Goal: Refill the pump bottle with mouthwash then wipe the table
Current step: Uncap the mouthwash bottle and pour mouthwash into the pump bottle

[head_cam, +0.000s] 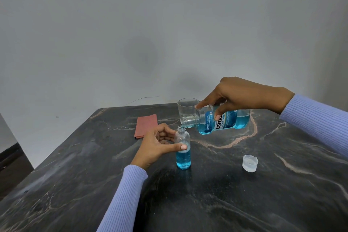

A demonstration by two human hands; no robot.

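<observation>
A small clear pump bottle point(183, 158) stands upright on the dark marble table point(244, 194), its pump top off and its lower half filled with blue liquid. My left hand point(160, 143) grips its upper part between thumb and fingers. My right hand point(243, 96) holds a large mouthwash bottle point(222, 121) tipped on its side, its open neck right above the small bottle's mouth. Blue mouthwash sits in the tipped bottle's lower side.
An empty drinking glass point(187, 108) stands just behind the mouthwash bottle's neck. A folded reddish cloth point(146, 126) lies at the back left of the table. A translucent white cap point(250, 163) rests open side up to the right. A wall rises behind the table.
</observation>
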